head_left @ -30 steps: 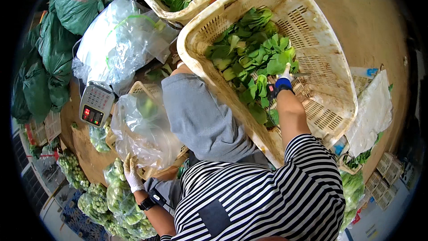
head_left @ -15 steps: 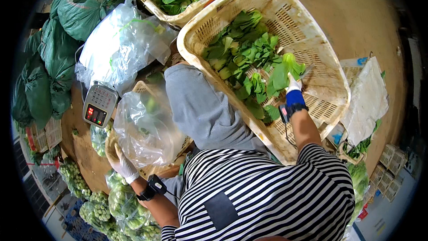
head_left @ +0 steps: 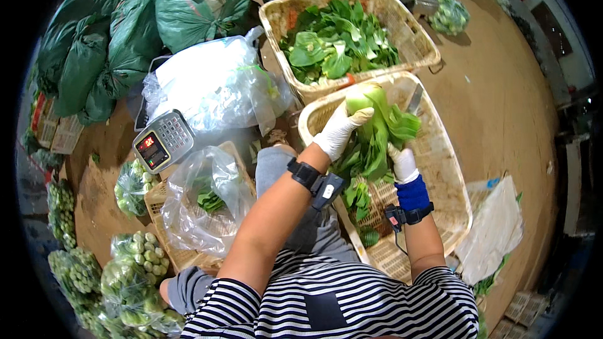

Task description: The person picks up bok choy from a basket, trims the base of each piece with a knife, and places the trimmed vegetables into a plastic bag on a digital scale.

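Above the near cream crate (head_left: 461, 207), my left hand (head_left: 342, 132), in a white glove, is closed round the pale base of a bok choy (head_left: 375, 135). The leaves hang down between my hands. My right hand (head_left: 404, 164), in a white glove with a blue cuff, is closed beside those leaves. A knife blade (head_left: 415, 98) sticks up past the leaves in line with my right hand; they hide its handle. Loose bok choy leaves (head_left: 358, 198) lie in the crate below.
A second cream crate (head_left: 430, 56) of bok choy stands beyond. On the left are a clear plastic bag (head_left: 188, 220) with greens in a low basket, a digital scale (head_left: 164, 141), a pile of plastic bags (head_left: 213, 81), green sacks (head_left: 201, 3) and bagged vegetables (head_left: 132, 282).
My left hand has left the clear bag and come over to the near crate, taking hold of the bok choy's base. The bok choy is lifted higher. The view has turned, showing more of the far crate.
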Demonstrator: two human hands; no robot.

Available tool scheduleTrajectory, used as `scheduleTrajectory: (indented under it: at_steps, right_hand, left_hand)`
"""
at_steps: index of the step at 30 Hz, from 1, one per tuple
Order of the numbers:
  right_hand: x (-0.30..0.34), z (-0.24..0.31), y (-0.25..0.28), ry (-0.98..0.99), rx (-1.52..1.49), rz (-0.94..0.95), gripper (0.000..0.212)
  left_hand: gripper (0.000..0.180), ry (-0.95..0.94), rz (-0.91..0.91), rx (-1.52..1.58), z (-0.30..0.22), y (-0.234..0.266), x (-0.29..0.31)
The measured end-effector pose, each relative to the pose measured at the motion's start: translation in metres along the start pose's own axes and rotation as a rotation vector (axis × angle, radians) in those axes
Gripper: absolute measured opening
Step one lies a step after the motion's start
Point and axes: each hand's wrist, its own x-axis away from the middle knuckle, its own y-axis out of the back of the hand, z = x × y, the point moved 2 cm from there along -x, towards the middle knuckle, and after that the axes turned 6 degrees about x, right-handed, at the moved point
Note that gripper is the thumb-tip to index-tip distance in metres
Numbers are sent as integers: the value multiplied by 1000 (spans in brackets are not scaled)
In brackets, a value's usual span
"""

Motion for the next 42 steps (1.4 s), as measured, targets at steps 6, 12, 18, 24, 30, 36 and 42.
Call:
scheduleTrajectory:
  at_steps: [6,12,18,24,30,36,42]
  right_hand:
    - [-84,47,-8,58,756,-143,34]
    - [-83,124,-103,728,1235,171,26]
    - [-106,130,-127,1139,1435,224,24]
    - [-114,122,-126,1142,1521,273,26]
    - [-124,116,-123,1201,1498,260,26]
    - [-155,97,-122,1104,1549,219,21]
    - [-193,69,-114,883,1589,177,19]
  left_hand:
    - [56,-306,-462,-16,-7,67,-4]
    - [73,-471,-384,-281,-20,74,-21]
    - [76,-425,-428,-589,-16,84,-39]
    - [50,-502,-471,-1267,-17,89,-48]
    - [44,-533,-556,-1334,-13,95,-58]
    - [52,-427,-443,-1079,-35,105,-70]
    - [64,-403,-598,-841,-29,117,-75]
